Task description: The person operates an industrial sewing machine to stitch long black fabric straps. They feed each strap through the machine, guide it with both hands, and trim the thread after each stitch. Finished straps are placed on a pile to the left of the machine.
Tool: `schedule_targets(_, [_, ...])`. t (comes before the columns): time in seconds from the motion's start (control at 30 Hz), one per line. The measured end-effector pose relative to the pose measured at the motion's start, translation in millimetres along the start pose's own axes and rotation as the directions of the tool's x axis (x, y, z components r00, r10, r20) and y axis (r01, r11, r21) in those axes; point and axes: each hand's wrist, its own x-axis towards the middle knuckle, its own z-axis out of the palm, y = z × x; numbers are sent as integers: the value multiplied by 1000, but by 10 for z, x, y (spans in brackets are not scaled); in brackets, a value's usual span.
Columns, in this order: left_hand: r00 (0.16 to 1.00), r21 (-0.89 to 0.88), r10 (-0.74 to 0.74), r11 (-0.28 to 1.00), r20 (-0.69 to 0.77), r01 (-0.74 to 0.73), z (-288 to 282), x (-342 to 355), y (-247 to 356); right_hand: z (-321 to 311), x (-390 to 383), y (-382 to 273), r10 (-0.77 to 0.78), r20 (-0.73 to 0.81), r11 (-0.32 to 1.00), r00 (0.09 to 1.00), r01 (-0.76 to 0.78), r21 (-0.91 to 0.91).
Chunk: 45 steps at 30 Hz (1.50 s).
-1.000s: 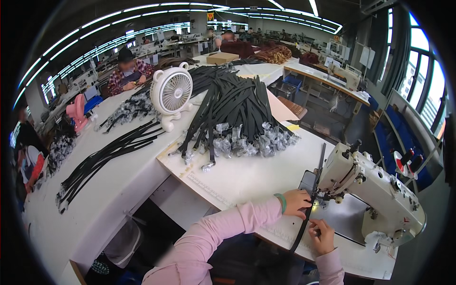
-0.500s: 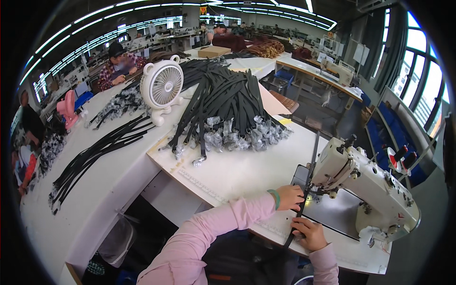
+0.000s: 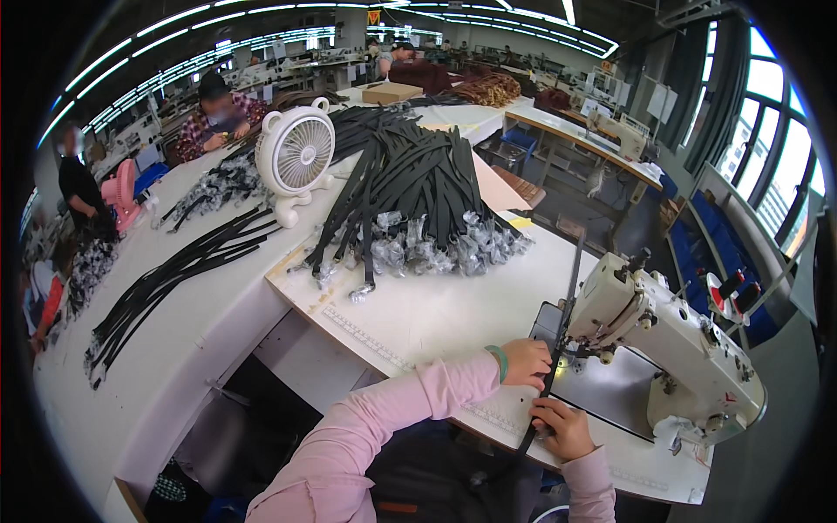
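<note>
A long black strap (image 3: 544, 394) runs past the needle area of the white sewing machine (image 3: 641, 318) and hangs over the table's front edge. My left hand (image 3: 526, 361), with a green band at the wrist, is closed on the strap just left of the needle. Nearer the edge, my right hand (image 3: 565, 427) grips the same strap between thumb and bent fingers. A small light glows beside the needle. The strap's far part rises beyond the machine head, next to a dark flat phone-like object (image 3: 547, 321). My fingers partly hide the strap.
A large pile of black straps (image 3: 418, 179) with plastic-wrapped ends lies on the white table (image 3: 436, 305). Left of it stand a white fan (image 3: 296, 157) and another bundle of straps (image 3: 174, 283). Thread spools (image 3: 737, 288) top the machine. A co-worker (image 3: 218, 118) sits far left.
Both hands stay on the strap at nearly the same place. The whole view shifts slightly. At the far left, a standing person now shows more upright, and the seated co-worker's hands have moved.
</note>
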Motion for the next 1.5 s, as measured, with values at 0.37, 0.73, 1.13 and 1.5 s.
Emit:
schedule_targets(0.37, [999,24,-45,999,29,44,-24,17,39,9,-16,19,5,1,1000,1000,-5,4])
schedule_targets(0.73, [999,9,-36,999,-10,36,-13,9,34,18,-23,31,8,1,1000,1000,-8,7])
schedule_targets(1.13, [998,-2,-62,998,10,63,34,-4,-3,10,-13,19,-5,-10,1000,1000,5,-1])
schedule_targets(1.5, [999,-16,-46,999,-21,46,-8,-13,32,3,-8,14,-1,0,1000,1000,1,10])
